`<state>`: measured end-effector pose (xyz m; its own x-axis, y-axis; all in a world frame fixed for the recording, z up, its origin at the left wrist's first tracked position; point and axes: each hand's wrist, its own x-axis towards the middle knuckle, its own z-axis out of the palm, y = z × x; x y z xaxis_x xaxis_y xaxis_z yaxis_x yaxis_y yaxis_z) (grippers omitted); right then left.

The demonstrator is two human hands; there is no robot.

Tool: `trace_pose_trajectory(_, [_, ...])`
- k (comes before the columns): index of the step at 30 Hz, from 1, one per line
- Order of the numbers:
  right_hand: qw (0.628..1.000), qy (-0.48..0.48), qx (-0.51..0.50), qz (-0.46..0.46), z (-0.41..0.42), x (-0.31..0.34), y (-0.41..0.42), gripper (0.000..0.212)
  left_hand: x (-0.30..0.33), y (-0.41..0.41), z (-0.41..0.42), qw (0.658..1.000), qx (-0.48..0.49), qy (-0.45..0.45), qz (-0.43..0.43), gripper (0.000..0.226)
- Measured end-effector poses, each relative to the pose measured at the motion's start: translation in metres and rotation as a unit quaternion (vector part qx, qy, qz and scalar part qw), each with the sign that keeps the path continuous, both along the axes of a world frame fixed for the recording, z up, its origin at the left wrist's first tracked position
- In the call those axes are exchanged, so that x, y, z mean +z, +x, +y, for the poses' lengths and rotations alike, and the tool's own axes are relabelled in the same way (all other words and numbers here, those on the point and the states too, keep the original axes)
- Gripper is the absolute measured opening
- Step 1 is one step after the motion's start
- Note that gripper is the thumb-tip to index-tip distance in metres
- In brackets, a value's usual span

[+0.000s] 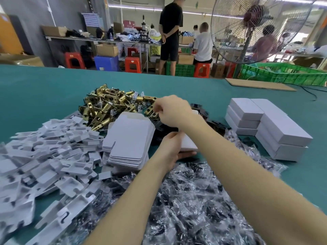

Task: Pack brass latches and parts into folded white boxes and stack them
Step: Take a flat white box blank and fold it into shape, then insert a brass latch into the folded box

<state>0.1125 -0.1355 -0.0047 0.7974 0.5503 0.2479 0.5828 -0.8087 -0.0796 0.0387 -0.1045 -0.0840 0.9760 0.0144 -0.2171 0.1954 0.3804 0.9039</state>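
The left hand (167, 149) is holding one white box (188, 144). The right hand (172, 110) is pinching at the brass latches (106, 105); what it holds is unclear. Five packed boxes (265, 128) are sitting stacked.

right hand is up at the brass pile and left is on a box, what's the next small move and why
Probably pinch one latch from the brass latch pile and bring it back to the white box. The right hand has its fingers curled at the pile's near edge, though no piece shows clearly in its grip, and the left hand holds the box waiting below.
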Motion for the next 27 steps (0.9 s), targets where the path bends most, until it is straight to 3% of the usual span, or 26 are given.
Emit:
trace_pose_trajectory(3, [0.981,-0.192,0.020,0.018,0.026,-0.020,0.030,0.054,0.000,0.001,-0.002,1.000,-0.003,0.009,-0.003,0.033])
trace_pose_trajectory(5, [0.970,-0.240,0.011,0.030,0.034,-0.026,0.043,0.056,-0.001,0.002,0.000,1.000,0.000,0.007,0.006,0.031])
trace_pose_trajectory(12, [0.988,-0.152,-0.008,0.010,0.038,-0.023,0.061,0.041,-0.001,0.005,0.001,0.999,-0.008,0.031,0.012,0.032])
trace_pose_trajectory(15, [0.999,-0.039,-0.014,-0.001,0.030,-0.021,0.065,0.027,-0.001,0.003,0.001,0.999,-0.025,0.040,0.005,0.036])
trace_pose_trajectory(18, [0.980,0.188,-0.056,0.019,0.018,0.000,0.066,0.026,0.001,0.001,0.001,1.000,-0.011,0.029,0.005,0.032])
trace_pose_trajectory(22, [0.896,0.437,-0.064,0.056,-0.018,0.040,0.054,0.023,0.003,-0.001,0.002,1.000,-0.003,0.006,0.000,0.025])
trace_pose_trajectory(27, [0.782,0.614,-0.044,0.101,-0.082,0.040,0.002,0.020,0.005,-0.005,0.005,1.000,-0.006,-0.004,0.000,0.034])
